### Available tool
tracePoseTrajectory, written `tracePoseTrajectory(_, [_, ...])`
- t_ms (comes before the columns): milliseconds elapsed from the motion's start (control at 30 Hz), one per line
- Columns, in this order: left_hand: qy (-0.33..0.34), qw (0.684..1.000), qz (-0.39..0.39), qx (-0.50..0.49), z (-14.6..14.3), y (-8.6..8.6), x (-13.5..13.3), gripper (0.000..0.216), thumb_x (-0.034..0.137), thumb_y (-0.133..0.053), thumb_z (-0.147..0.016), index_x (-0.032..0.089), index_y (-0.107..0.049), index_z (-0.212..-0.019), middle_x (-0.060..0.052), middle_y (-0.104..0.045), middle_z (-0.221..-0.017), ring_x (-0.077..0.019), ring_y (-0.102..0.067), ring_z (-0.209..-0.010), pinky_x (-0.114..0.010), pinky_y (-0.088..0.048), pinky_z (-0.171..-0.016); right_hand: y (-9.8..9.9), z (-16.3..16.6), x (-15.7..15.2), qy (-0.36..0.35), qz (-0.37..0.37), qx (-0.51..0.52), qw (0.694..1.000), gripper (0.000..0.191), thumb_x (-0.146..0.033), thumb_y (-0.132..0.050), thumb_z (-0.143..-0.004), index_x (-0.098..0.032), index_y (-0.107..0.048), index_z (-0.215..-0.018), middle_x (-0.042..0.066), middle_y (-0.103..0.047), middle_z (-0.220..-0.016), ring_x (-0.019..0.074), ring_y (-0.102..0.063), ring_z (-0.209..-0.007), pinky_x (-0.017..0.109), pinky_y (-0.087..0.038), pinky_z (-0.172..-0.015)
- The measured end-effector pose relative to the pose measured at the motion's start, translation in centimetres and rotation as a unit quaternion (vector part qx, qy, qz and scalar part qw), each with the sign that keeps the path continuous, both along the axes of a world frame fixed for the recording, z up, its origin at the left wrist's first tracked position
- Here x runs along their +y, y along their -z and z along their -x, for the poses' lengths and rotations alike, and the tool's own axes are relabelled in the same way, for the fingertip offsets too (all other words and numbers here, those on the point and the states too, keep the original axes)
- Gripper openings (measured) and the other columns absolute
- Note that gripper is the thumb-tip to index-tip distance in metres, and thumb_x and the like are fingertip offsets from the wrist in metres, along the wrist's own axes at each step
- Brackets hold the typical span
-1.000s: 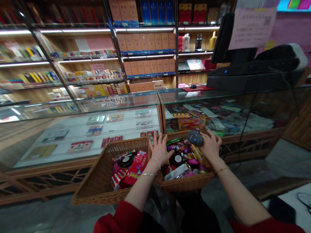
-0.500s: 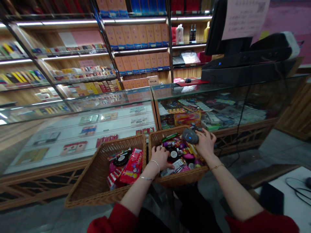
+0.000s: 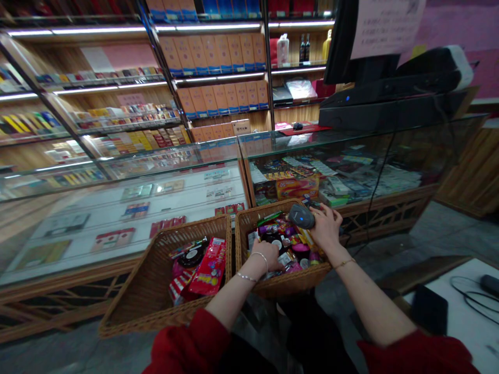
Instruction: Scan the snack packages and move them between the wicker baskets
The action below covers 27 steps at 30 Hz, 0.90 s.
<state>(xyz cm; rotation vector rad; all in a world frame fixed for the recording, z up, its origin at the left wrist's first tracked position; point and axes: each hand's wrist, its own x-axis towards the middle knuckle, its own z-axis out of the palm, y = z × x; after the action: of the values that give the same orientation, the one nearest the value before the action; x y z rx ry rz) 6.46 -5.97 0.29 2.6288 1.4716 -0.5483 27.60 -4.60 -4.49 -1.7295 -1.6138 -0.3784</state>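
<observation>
My right hand (image 3: 326, 227) is closed around a dark grey barcode scanner (image 3: 301, 216) with a small blue light, held over the far right part of the right wicker basket (image 3: 268, 289). My left hand (image 3: 265, 257) reaches down into the same basket, its fingers bent and pressed among the sweets. Whatever those fingers grip is hidden. Around them lie colourful wrapped sweets, a black round pack (image 3: 276, 243) and a purple tube (image 3: 268, 228). In the left wicker basket (image 3: 132, 296) there are a red sweet packet (image 3: 209, 267), another black round pack (image 3: 192, 255) and red-and-white striped packets.
A glass display counter (image 3: 187, 156) runs behind the baskets. On its right end stand a monitor and till (image 3: 362, 114). A black cable (image 3: 380, 176) hangs down the front. At right, a white table (image 3: 468, 311) bears a dark phone-like slab (image 3: 430, 310). Stocked shelves line the back wall.
My left hand has moved right and deeper among the sweets, its spread fingers now drawn in. My right hand keeps the scanner over the basket. The view has shifted slightly.
</observation>
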Motion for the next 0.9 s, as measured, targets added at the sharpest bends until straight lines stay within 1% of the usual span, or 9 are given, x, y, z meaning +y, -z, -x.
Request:
tracePoseTrajectory(167, [-0.011, 1.000, 0.012, 0.012, 0.0, 0.4, -0.2, 0.065, 0.053, -0.075, -0.066, 0.018, -0.058, -0.118, -0.019, -0.071, -0.116, -0.0341, -0.065, -0.112, -0.049, -0.038, -0.101, -0.1, 0.0, 0.0, 0.013, 0.009, -0.015, 1.000, 0.029, -0.020, -0.049, -0.081, -0.020, -0.070, -0.101, 0.008, -0.071, -0.118, 0.0282, -0.040, -0.129, 0.048, -0.020, -0.100])
tracePoseTrajectory(233, [-0.017, 1.000, 0.012, 0.006, 0.1, 0.4, -0.3, 0.073, 0.053, -0.077, -0.063, 0.017, -0.054, -0.123, -0.019, -0.071, -0.117, -0.0346, -0.065, -0.112, -0.049, -0.038, -0.101, -0.1, 0.1, 0.0, 0.016, 0.007, -0.016, 1.000, 0.029, -0.021, -0.050, -0.081, -0.021, -0.070, -0.101, 0.009, -0.071, -0.118, 0.0287, -0.040, -0.128, 0.048, -0.020, -0.099])
tracePoseTrajectory(300, [-0.015, 1.000, 0.006, -0.010, 0.5, 0.0, -0.2, 0.068, 0.054, -0.075, -0.063, 0.020, -0.056, -0.119, -0.017, -0.071, -0.117, -0.0351, -0.064, -0.113, -0.051, -0.040, -0.100, -0.1, 0.0, 0.1, 0.016, 0.001, -0.006, 1.000, 0.027, -0.022, -0.050, -0.081, -0.021, -0.070, -0.100, 0.008, -0.071, -0.117, 0.0281, -0.041, -0.128, 0.047, -0.020, -0.099])
tracePoseTrajectory(400, [-0.025, 0.997, -0.011, -0.067, 1.3, -1.3, 0.4, 0.051, 0.057, -0.065, -0.070, 0.024, -0.059, -0.109, -0.012, -0.070, -0.120, -0.0338, -0.063, -0.115, -0.050, -0.043, -0.097, 0.0, 0.0, 0.1, 0.012, -0.006, 0.012, 1.000, 0.026, -0.023, -0.051, -0.081, -0.021, -0.070, -0.099, 0.007, -0.072, -0.117, 0.0279, -0.042, -0.127, 0.048, -0.019, -0.100])
tracePoseTrajectory(533, [-0.175, 0.971, -0.025, -0.160, 1.9, -3.2, 1.8, 0.064, 0.065, -0.056, -0.074, 0.019, -0.048, -0.119, -0.017, -0.069, -0.120, -0.0319, -0.066, -0.112, -0.041, -0.048, -0.090, 0.1, 0.0, 0.2, 0.005, -0.012, 0.037, 0.999, 0.027, -0.021, -0.050, -0.080, -0.021, -0.070, -0.098, 0.008, -0.072, -0.117, 0.0288, -0.042, -0.128, 0.049, -0.019, -0.101])
tracePoseTrajectory(600, [-0.232, 0.957, -0.053, -0.169, 1.9, -3.5, 2.7, 0.070, 0.065, -0.055, -0.075, 0.016, -0.042, -0.123, -0.020, -0.069, -0.121, -0.0323, -0.065, -0.113, -0.042, -0.047, -0.092, 0.1, 0.1, 0.1, 0.002, -0.012, 0.043, 0.999, 0.026, -0.021, -0.050, -0.080, -0.021, -0.070, -0.098, 0.007, -0.072, -0.118, 0.0284, -0.042, -0.128, 0.049, -0.019, -0.101])
tracePoseTrajectory(700, [-0.272, 0.947, -0.078, -0.151, 1.6, -3.2, 4.0, 0.075, 0.064, -0.055, -0.077, 0.012, -0.037, -0.129, -0.023, -0.069, -0.120, -0.0329, -0.064, -0.117, -0.047, -0.041, -0.099, 0.0, 0.2, 0.0, 0.000, -0.013, 0.043, 0.999, 0.026, -0.022, -0.050, -0.081, -0.022, -0.070, -0.097, 0.006, -0.072, -0.118, 0.0279, -0.042, -0.128, 0.049, -0.019, -0.101])
tracePoseTrajectory(800, [-0.301, 0.939, -0.081, -0.144, 1.4, -2.4, 5.0, 0.078, 0.062, -0.048, -0.083, 0.008, -0.030, -0.138, -0.024, -0.068, -0.121, -0.0323, -0.064, -0.116, -0.048, -0.041, -0.099, 0.0, 0.2, 0.0, 0.000, -0.013, 0.039, 0.999, 0.027, -0.022, -0.050, -0.079, -0.022, -0.070, -0.097, 0.006, -0.072, -0.118, 0.0282, -0.042, -0.127, 0.049, -0.019, -0.101])
tracePoseTrajectory(900, [-0.291, 0.942, -0.106, -0.126, 1.5, -1.8, 5.5, 0.079, 0.057, -0.043, -0.089, 0.005, -0.026, -0.145, -0.024, -0.068, -0.120, -0.0319, -0.063, -0.116, -0.047, -0.040, -0.100, -0.1, 0.2, 0.0, -0.002, -0.012, 0.032, 0.999, 0.027, -0.021, -0.051, -0.079, -0.023, -0.070, -0.097, 0.007, -0.072, -0.117, 0.0289, -0.042, -0.127, 0.049, -0.020, -0.100])
